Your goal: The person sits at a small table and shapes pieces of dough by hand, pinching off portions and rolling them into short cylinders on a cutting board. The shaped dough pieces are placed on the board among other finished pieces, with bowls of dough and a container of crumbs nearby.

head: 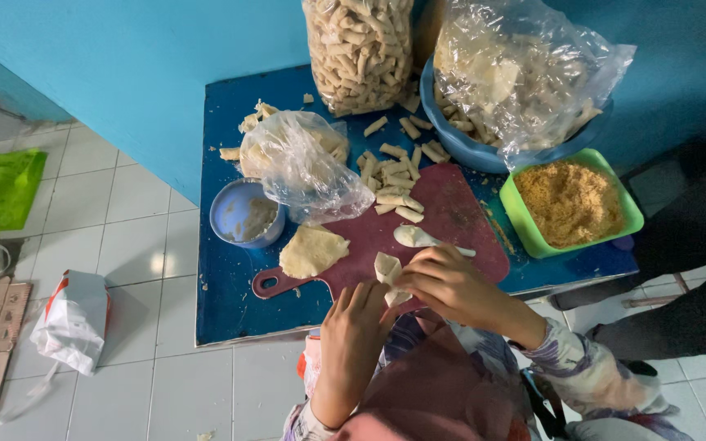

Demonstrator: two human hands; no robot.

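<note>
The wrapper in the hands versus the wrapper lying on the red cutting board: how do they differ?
The wrapper in the hands is folded into a small parcel; the flat wrapper lies spread open. The first is pinched between the left hand and right hand; the second lies untouched on the cutting board. The folded one looks narrower. Both are pale, thin dough.

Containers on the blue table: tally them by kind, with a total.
Clear plastic bags: 3
Blue basin: 1
Green tub: 1
Small blue bowl: 1
Total: 6
</note>
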